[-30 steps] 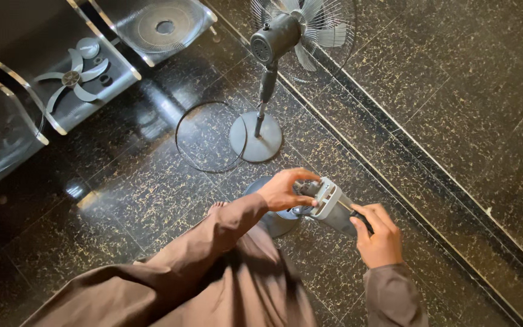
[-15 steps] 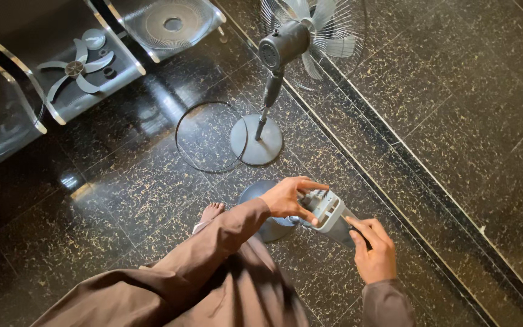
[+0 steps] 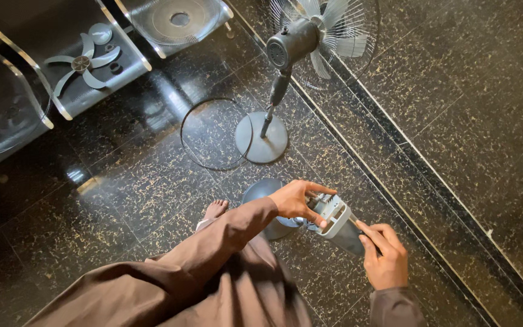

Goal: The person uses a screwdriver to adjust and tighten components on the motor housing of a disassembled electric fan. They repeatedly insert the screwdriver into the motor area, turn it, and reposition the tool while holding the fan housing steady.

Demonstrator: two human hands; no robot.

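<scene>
Here the grey plastic fan housing [image 3: 337,221] sits between both hands, above a round base [image 3: 261,194]. It looks light, rigid and hollow-edged. The left hand [image 3: 295,201] grips its upper end; the right hand [image 3: 385,257] clasps the lower end. A standing fan [image 3: 298,42] stands at 12 o'clock.

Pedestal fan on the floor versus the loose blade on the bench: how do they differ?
The pedestal fan stands upright on its round base, blades caged and mounted. The loose blade lies flat on the bench seat, bare and detached. Both blade sets look pale grey.
</scene>
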